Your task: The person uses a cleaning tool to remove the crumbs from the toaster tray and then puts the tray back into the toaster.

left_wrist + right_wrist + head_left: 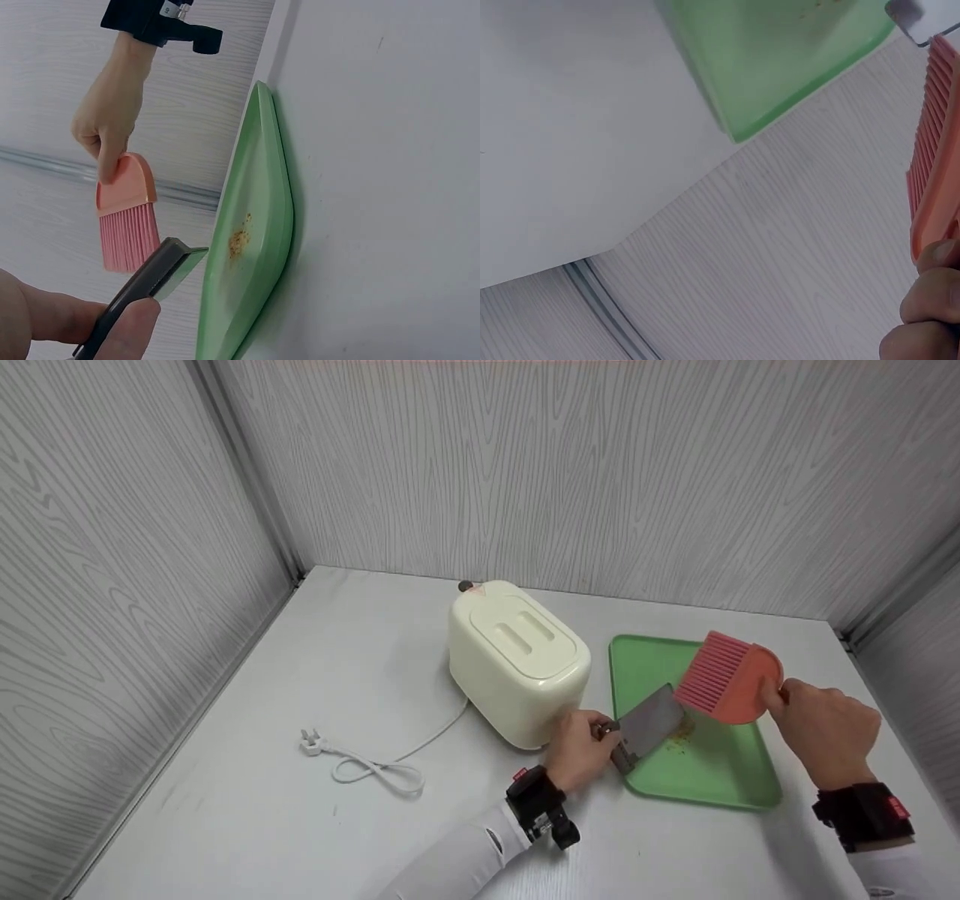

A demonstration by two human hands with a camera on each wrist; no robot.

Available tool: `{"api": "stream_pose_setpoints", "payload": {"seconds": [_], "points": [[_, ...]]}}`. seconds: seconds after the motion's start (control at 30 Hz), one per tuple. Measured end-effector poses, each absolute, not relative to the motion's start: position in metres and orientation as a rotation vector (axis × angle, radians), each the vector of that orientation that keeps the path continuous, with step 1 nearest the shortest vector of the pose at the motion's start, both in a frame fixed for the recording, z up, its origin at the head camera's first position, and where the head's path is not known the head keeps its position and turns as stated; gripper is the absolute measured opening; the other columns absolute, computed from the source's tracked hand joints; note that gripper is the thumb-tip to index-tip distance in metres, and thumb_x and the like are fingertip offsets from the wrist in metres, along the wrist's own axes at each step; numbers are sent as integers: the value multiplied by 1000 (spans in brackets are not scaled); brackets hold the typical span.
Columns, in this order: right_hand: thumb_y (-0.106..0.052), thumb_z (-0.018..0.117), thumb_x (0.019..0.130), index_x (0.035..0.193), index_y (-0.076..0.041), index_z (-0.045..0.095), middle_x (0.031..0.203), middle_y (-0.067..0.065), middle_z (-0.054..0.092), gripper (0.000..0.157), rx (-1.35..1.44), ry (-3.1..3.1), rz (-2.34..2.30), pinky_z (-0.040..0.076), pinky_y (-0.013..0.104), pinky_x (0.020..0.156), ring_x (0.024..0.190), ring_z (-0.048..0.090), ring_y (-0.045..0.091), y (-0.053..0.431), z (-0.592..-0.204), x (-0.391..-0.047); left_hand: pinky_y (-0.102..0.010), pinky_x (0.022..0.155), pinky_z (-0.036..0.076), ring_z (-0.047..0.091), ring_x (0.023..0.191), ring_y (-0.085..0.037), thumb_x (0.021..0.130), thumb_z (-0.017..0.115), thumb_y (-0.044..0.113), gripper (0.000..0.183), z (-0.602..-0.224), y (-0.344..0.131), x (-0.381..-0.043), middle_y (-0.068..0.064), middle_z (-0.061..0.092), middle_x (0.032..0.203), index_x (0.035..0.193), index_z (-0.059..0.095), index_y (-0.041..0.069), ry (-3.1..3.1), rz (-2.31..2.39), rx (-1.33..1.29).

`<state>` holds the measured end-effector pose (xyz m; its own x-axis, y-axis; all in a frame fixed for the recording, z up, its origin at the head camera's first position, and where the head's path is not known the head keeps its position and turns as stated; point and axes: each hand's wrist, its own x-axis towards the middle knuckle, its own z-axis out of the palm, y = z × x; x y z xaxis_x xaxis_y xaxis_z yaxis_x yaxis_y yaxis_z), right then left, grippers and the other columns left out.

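Note:
My left hand pinches the dark end of a thin grey metal crumb tray, which is tilted over the left part of a green tray. In the left wrist view, thumb and fingers grip its dark edge strip. My right hand holds an orange brush by its flat handle, its pink bristles pointing left, close to the crumb tray's far end. Brown crumbs lie on the green tray below. Only fingers and part of the brush show in the right wrist view.
A cream toaster with a closed lid stands left of the green tray, close to my left hand. Its white cord runs across the table to a plug. Grey wood-patterned panels enclose the table's back and sides.

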<state>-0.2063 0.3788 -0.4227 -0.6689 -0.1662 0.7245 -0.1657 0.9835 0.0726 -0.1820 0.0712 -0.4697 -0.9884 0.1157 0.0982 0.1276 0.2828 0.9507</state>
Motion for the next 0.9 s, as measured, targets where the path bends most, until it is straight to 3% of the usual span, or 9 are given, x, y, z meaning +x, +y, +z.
{"api": "stream_pose_setpoints", "payload": {"seconds": [0.5,0.83,0.9], "points": [[-22,60,96,52,-15,29,50,-4,19,55,203,-2452,-27,12,32,44,51,18,16,369,-423,-208,-16,60,49,53,63,2,88,76,5,9,-469,73,-178,3,71,77,97,77,2,-2540,-1749,-277],[-22,59,98,52,-18,29,51,-6,19,55,185,-2651,-16,16,34,41,50,21,17,381,-422,-200,-18,61,49,54,64,0,88,76,4,8,-467,72,-180,3,70,78,96,76,2,-2537,-1778,-250],[-16,58,95,53,-18,27,52,-6,18,52,203,-2636,-39,15,33,42,52,19,16,380,-421,-199,-18,60,49,53,63,0,88,76,4,8,-467,71,-180,3,69,78,96,76,2,-2535,-1784,-249]]}}
